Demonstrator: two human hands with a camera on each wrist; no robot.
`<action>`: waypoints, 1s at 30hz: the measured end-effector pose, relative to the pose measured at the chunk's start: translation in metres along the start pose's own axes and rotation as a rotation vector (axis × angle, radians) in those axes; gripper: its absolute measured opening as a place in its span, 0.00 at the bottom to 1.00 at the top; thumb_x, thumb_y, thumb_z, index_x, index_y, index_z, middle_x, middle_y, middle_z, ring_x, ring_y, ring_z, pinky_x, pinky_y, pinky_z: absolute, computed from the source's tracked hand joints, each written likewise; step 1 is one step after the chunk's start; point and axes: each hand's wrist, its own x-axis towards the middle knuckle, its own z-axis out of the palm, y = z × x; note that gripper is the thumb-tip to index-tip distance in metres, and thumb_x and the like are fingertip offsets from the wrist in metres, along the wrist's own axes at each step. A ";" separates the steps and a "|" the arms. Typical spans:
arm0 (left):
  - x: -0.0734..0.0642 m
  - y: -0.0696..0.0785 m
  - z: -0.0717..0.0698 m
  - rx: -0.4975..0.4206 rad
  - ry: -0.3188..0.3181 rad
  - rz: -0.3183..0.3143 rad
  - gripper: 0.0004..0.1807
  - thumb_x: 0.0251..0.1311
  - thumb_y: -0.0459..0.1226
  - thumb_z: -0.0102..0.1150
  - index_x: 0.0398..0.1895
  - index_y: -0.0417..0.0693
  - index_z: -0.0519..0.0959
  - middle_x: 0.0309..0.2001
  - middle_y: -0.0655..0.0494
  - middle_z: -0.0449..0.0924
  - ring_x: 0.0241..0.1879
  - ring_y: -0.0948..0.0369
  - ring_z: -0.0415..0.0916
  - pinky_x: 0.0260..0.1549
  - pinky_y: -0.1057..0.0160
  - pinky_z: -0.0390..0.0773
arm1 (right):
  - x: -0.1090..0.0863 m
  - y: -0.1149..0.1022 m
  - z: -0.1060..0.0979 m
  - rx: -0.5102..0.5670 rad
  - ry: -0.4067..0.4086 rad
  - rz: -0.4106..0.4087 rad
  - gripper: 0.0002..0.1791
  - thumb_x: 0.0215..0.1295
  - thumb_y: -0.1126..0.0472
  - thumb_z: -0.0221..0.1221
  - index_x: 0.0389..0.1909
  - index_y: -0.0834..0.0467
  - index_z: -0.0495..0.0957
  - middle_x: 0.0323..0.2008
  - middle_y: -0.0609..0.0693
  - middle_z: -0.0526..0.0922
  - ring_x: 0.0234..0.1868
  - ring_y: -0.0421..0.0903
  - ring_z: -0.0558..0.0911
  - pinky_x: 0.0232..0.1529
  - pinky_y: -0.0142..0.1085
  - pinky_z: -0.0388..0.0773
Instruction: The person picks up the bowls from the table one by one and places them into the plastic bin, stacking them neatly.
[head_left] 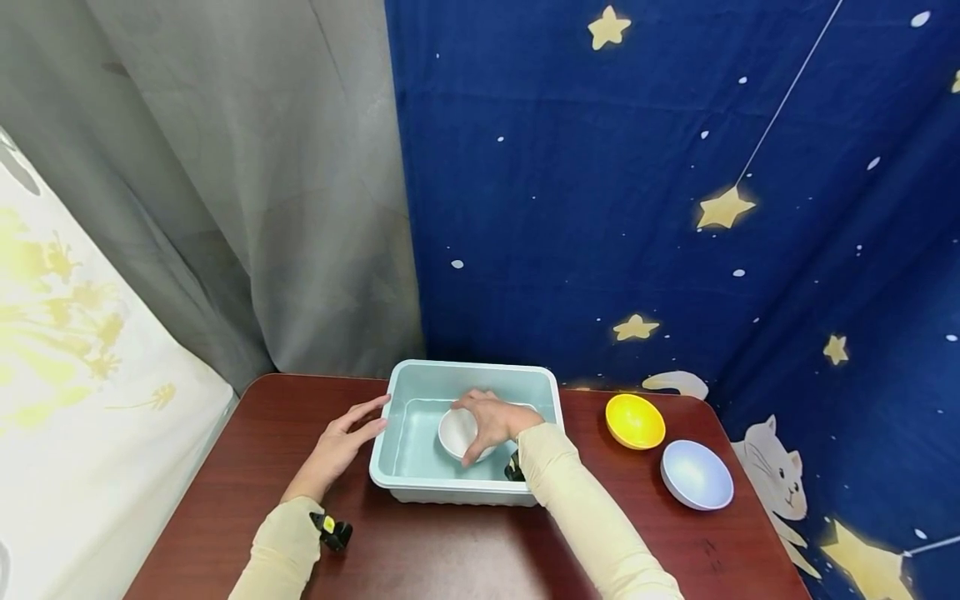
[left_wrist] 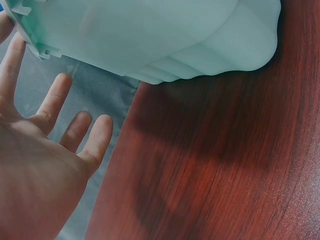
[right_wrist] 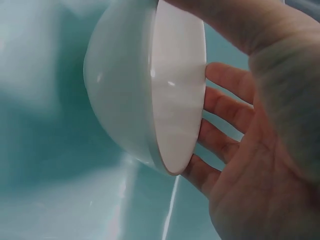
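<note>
A white bowl (head_left: 456,432) is inside the pale blue-green plastic basin (head_left: 405,482). My right hand (head_left: 491,421) reaches over the basin and grips the bowl by its rim. In the right wrist view, the thumb and fingertips hold the bowl's (right_wrist: 122,85) edge, and its rounded outside faces the basin floor. My left hand (head_left: 337,442) is at the basin's left side, fingers spread, fingertips at its rim. The left wrist view shows that hand (left_wrist: 45,150) with extended fingers beside the basin's outer wall (left_wrist: 200,45).
On the table's right side sit a yellow bowl (head_left: 635,422) and a light blue bowl (head_left: 697,475). The reddish-brown wooden table (head_left: 427,550) is bordered by a grey curtain (head_left: 322,250) and a blue starry curtain (head_left: 555,208) behind.
</note>
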 end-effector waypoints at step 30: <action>0.001 -0.003 0.003 -0.026 0.020 -0.027 0.32 0.63 0.62 0.62 0.70 0.73 0.72 0.74 0.58 0.68 0.73 0.50 0.65 0.70 0.43 0.65 | -0.004 0.001 0.002 -0.034 -0.096 0.081 0.67 0.35 0.48 0.84 0.79 0.44 0.57 0.74 0.45 0.64 0.67 0.52 0.67 0.65 0.43 0.72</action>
